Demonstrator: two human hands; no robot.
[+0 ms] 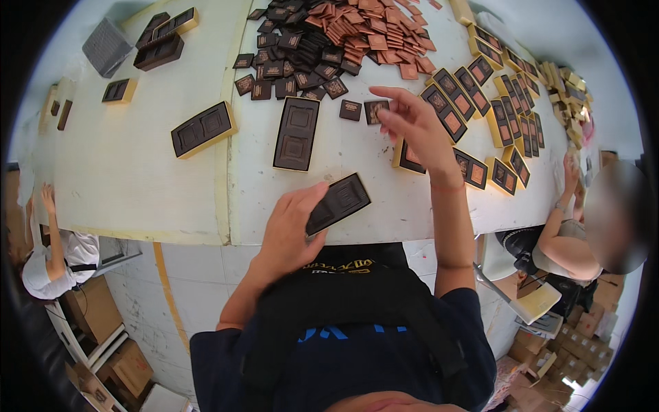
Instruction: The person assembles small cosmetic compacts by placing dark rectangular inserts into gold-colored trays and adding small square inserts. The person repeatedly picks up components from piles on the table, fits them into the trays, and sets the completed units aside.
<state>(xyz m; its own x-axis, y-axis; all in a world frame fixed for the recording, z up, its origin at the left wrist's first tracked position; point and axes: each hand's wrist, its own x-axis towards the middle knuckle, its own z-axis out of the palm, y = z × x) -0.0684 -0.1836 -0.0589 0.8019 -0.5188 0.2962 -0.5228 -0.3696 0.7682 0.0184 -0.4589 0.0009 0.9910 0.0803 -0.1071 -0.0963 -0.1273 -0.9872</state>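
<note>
At the table's front edge my left hand (pixel 292 223) is closed on a small black box (pixel 338 204) with two square recesses. My right hand (pixel 417 127) reaches over the table with fingers apart, holding nothing that I can see. By its fingertips lies a dark square packet (pixel 375 112), with another dark packet (pixel 350 110) just left of it. Beyond is a pile of black square packets (pixel 312 58) merging into a pile of copper-brown packets (pixel 377 41). A gold-sided box (pixel 296 134) with two recesses stands ahead of my left hand.
Another gold-sided box (pixel 204 130) lies to the left. Rows of boxes holding copper squares (pixel 511 113) fill the right side. A person (pixel 570 226) sits at the right end, and another person (pixel 58 257) is at the left. Cardboard boxes (pixel 127 367) are on the floor.
</note>
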